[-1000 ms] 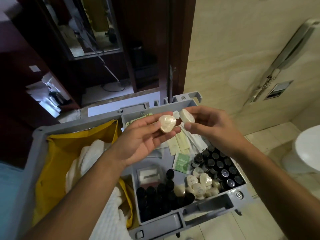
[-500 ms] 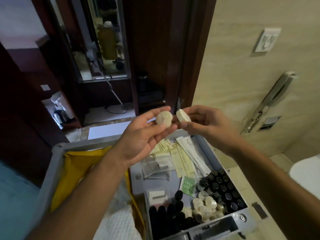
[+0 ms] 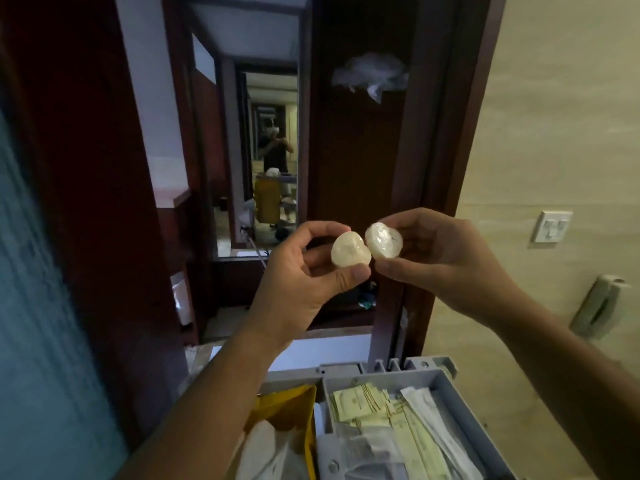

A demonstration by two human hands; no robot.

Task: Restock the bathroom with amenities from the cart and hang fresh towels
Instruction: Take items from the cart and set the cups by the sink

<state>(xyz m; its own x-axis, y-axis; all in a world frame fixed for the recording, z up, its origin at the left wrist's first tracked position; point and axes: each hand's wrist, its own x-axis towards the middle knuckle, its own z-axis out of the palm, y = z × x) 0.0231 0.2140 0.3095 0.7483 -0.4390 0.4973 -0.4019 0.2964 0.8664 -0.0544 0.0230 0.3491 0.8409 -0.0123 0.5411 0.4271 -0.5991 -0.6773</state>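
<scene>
Two wrapped soaps are picked: the left hand (image 3: 304, 271) pinches one soap (image 3: 349, 250), the right hand (image 3: 436, 258) pinches the other soap (image 3: 383, 241), above the cart (image 3: 460, 403). Placing them and hanging towels seemingly remain.

There is only one view, from the camera on my head. It faces forward, roughly level, toward a dark doorway (image 3: 349, 168) and a mirror (image 3: 270, 150) at twelve o'clock. My two hands sit close in front of the lens, mid-frame. A grey cart (image 3: 460, 403) is cut off by the bottom edge at five o'clock. A pale wall (image 3: 561, 116) fills three o'clock.
</scene>
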